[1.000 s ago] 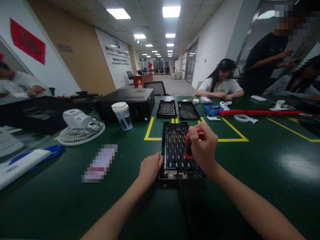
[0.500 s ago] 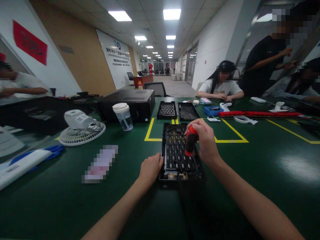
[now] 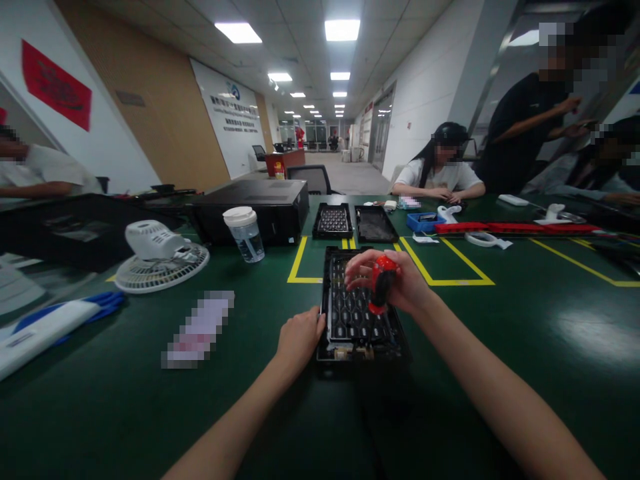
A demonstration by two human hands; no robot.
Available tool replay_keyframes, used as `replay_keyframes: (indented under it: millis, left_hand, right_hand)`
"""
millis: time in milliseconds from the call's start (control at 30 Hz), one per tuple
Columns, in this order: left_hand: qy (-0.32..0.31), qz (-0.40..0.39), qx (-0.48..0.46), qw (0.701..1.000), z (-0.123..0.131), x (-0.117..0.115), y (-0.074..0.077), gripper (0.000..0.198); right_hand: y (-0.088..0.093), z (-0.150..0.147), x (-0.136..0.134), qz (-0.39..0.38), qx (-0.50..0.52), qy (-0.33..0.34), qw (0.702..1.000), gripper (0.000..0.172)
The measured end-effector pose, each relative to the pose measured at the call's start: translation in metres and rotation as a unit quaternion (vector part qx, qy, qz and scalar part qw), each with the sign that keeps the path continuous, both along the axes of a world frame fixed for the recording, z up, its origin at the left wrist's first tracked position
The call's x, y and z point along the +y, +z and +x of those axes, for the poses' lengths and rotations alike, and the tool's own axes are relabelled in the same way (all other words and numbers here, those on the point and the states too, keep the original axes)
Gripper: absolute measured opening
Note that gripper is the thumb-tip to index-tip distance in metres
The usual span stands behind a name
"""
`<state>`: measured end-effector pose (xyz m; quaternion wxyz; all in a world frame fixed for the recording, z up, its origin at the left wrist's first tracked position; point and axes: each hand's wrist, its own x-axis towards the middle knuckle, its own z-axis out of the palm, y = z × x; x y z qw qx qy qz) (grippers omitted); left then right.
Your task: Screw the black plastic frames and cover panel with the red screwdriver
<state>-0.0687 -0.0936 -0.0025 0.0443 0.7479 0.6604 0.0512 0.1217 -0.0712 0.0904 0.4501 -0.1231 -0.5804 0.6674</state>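
Observation:
A black rectangular casing (image 3: 345, 319) with a grid of rounded cells lies on the green table in front of me. At its left edge, my left hand (image 3: 300, 339) is closed on the side wall, the thumb along the rim. Above the casing, my right hand (image 3: 400, 277) is around a red and black screwdriver (image 3: 384, 285), its fingers loosened and stretched to the left beside the handle. The screwdriver stands nearly upright, its shaft pointing down at the casing's near right end; the tip is too dark to make out.
Two similar black trays (image 3: 376, 223) lie beyond yellow tape lines. To the left are a lidded cup (image 3: 245, 235), a white fan (image 3: 163, 257), a large black box (image 3: 255, 207) and a blurred flat item (image 3: 200, 330). A blue bin (image 3: 423, 221) sits at right. Other people sit and stand around the table.
My right hand's fingers have loosened from the screwdriver's handle and swung out to the left. The screwdriver stays almost in place. My left hand keeps its hold on the casing.

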Motion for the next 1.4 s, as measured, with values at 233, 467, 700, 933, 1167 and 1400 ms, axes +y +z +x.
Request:
replay_keyframes:
  millis: [233,467,700,933,1167,1400]
  left_hand:
    - [0.006,-0.018,-0.002,1.0,0.002,-0.002,0.005,0.036]
    - [-0.001,-0.009,-0.004,1.0,0.001,-0.001,0.002,0.036]
    - [-0.003,0.0,-0.004,1.0,0.001,-0.001,-0.001,0.036]
    - [-0.001,-0.01,0.001,1.0,0.001,-0.001,0.002,0.036]
    - [0.001,-0.015,0.001,1.0,0.002,-0.002,0.002,0.036]
    - [-0.005,-0.008,0.002,1.0,0.001,-0.002,0.002,0.036]
  right_hand:
    - [-0.004,0.002,-0.002,-0.021,0.011,0.076,0.997,0.04]
    - [-0.007,0.004,-0.002,-0.015,0.034,0.086,0.996,0.035]
    - [-0.007,0.005,-0.002,-0.009,0.022,0.061,0.998,0.031]
    - [-0.002,0.01,-0.001,0.012,0.005,0.066,0.998,0.029]
    - [-0.001,0.013,0.0,0.002,-0.027,0.046,0.999,0.03]
    - [0.0,0.014,-0.001,0.028,-0.023,0.086,0.996,0.028]
